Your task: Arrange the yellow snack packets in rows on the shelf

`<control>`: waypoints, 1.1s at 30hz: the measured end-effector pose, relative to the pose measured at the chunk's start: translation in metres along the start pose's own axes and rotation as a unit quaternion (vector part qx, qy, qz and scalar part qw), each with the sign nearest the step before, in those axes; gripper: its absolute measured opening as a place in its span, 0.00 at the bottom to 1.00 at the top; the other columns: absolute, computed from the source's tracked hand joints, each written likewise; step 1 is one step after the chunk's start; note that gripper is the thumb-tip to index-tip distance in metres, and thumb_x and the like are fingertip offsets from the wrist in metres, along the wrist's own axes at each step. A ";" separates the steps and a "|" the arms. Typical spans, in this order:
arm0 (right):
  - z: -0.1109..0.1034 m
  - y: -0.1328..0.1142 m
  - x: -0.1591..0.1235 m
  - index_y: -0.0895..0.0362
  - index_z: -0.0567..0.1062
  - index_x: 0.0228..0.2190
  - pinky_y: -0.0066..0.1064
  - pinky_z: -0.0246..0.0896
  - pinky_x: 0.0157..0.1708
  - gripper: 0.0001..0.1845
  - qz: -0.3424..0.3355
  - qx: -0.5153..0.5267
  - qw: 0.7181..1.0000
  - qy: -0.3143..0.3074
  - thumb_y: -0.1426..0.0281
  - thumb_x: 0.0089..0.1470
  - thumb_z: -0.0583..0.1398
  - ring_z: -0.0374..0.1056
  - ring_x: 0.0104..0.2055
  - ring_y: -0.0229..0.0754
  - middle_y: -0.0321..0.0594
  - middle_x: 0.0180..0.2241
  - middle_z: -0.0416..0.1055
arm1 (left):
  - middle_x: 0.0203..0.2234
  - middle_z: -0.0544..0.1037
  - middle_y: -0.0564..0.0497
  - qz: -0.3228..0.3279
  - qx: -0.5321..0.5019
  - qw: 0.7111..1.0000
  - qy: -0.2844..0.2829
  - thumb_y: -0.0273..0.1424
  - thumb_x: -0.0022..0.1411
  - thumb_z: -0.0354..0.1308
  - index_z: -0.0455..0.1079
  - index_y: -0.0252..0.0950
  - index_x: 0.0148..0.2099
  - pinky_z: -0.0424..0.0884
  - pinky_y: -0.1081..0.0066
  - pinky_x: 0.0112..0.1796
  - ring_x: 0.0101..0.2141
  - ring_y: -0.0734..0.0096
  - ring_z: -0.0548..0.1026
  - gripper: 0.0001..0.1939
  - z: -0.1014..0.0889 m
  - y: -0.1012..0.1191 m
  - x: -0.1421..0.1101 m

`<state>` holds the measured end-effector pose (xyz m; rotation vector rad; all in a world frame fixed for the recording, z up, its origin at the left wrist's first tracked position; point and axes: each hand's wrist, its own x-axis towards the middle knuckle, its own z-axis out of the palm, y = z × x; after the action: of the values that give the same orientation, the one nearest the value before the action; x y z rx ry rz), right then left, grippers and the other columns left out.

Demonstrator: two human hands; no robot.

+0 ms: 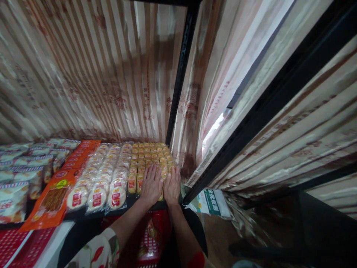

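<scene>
In the head view, the left hand [152, 183] and the right hand [172, 186] lie side by side, palms down, on the small yellow packs [149, 152], at the right end of the shelf [95, 214]. The fingers point forward, nearly straight and only a little apart; they press flat and pinch nothing that I can see. The packs are small, blocky and shiny, set in close rows. The hands cover some front ones, and their print is too blurred to read.

Beside them are round white cakes [97, 195] in clear, wrinkled film, then flat orange packets [52, 199] and puffy pale bags [13, 201], cut off by the left edge. Creased, printed sheeting [125, 74] hangs behind, and a black metal post [181, 70] stands before it. Below, a red basket [153, 238] is partly hidden by the forearms.
</scene>
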<state>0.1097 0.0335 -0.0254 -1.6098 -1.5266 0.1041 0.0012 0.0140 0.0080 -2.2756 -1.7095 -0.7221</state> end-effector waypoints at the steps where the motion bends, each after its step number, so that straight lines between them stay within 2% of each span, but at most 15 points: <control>1: 0.000 0.000 0.000 0.71 0.62 0.55 0.46 0.46 0.60 0.32 0.000 0.002 1.000 0.000 0.62 0.62 0.37 0.44 0.65 0.48 0.60 0.60 0.54 | 0.59 0.63 0.42 0.002 -0.002 1.000 0.004 0.34 0.64 0.44 0.60 0.33 0.60 0.56 0.54 0.58 0.60 0.59 0.57 0.23 -0.002 -0.001 0.000; 7: 0.000 0.002 0.001 0.69 0.63 0.55 0.48 0.47 0.60 0.31 -0.008 0.010 1.000 0.018 0.62 0.62 0.37 0.46 0.64 0.47 0.59 0.60 0.54 | 0.61 0.60 0.41 -0.039 0.011 0.999 0.031 0.35 0.65 0.44 0.60 0.34 0.60 0.51 0.50 0.59 0.62 0.57 0.52 0.23 -0.013 -0.017 -0.007; 12: 0.001 0.003 0.000 0.70 0.63 0.55 0.48 0.46 0.60 0.32 -0.022 -0.008 1.000 0.006 0.61 0.62 0.37 0.46 0.64 0.48 0.59 0.60 0.55 | 0.60 0.60 0.40 -0.087 0.028 0.996 0.021 0.36 0.63 0.46 0.63 0.35 0.59 0.51 0.51 0.59 0.62 0.52 0.52 0.24 -0.016 -0.032 -0.016; 18: -0.001 0.003 0.002 0.71 0.63 0.55 0.49 0.45 0.60 0.33 -0.034 -0.021 0.999 -0.001 0.61 0.62 0.37 0.46 0.64 0.48 0.59 0.60 0.55 | 0.60 0.61 0.39 -0.086 0.029 0.996 -0.005 0.36 0.63 0.46 0.63 0.34 0.59 0.51 0.52 0.59 0.61 0.54 0.56 0.24 -0.015 -0.040 -0.018; 22: -0.008 -0.012 0.012 0.70 0.62 0.55 0.47 0.45 0.61 0.31 -0.065 -0.045 0.997 -0.007 0.62 0.62 0.38 0.45 0.65 0.48 0.57 0.60 0.55 | 0.59 0.62 0.40 -0.090 0.025 0.996 0.004 0.36 0.64 0.44 0.63 0.34 0.59 0.51 0.52 0.59 0.61 0.55 0.56 0.23 -0.020 -0.041 -0.012; 25: -0.012 -0.035 0.024 0.65 0.64 0.55 0.44 0.44 0.61 0.28 -0.112 -0.063 0.991 -0.043 0.64 0.63 0.39 0.46 0.64 0.44 0.51 0.60 0.57 | 0.59 0.62 0.40 -0.089 0.029 0.996 0.009 0.35 0.65 0.43 0.62 0.34 0.59 0.51 0.51 0.59 0.60 0.54 0.56 0.23 -0.023 -0.045 -0.004; 28: -0.009 -0.058 0.038 0.63 0.67 0.53 0.41 0.42 0.62 0.26 -0.158 -0.093 0.977 -0.112 0.65 0.63 0.41 0.47 0.64 0.44 0.49 0.59 0.59 | 0.58 0.64 0.39 -0.089 0.031 0.996 0.000 0.35 0.65 0.42 0.64 0.33 0.58 0.52 0.50 0.58 0.60 0.53 0.57 0.23 -0.024 -0.049 0.003; 33: 0.005 -0.077 0.050 0.61 0.69 0.52 0.41 0.41 0.61 0.24 -0.151 -0.143 0.955 -0.210 0.65 0.63 0.43 0.52 0.62 0.45 0.48 0.58 0.61 | 0.56 0.66 0.40 -0.085 0.040 0.996 -0.007 0.35 0.65 0.42 0.65 0.33 0.57 0.54 0.50 0.57 0.59 0.54 0.59 0.23 -0.019 -0.054 0.009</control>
<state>0.0597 0.0661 0.0440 -1.6199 -2.1876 0.0591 -0.0532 0.0296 0.0221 -2.1063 -1.9201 -0.6599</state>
